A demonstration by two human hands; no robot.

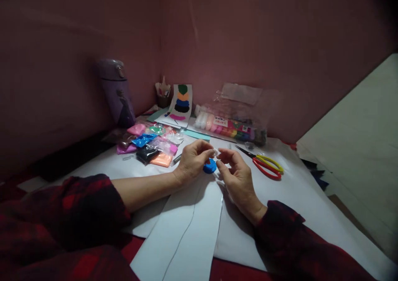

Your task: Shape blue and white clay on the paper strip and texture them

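My left hand (196, 160) is closed in a pinch on a small white piece (215, 152), perhaps clay; its exact kind is too small to tell. Facing it from the right, my right hand (238, 177) has thumb and index finger curved and apart, their tips beside the white piece. Just below the fingertips sits a blue lump (209, 166) that looks like modelling clay, partly covered by my left fingers. Under both hands lies a long white paper strip (186, 231) with a dark wavy line drawn down it.
Scissors (264, 165) with red and yellow handles lie at right. Several clay packets (147, 154) are piled at left, before a purple bottle (118, 94). Behind stand a card with coloured shapes (182, 102), a pen cup (163, 96) and a bag of coloured clay (230, 125).
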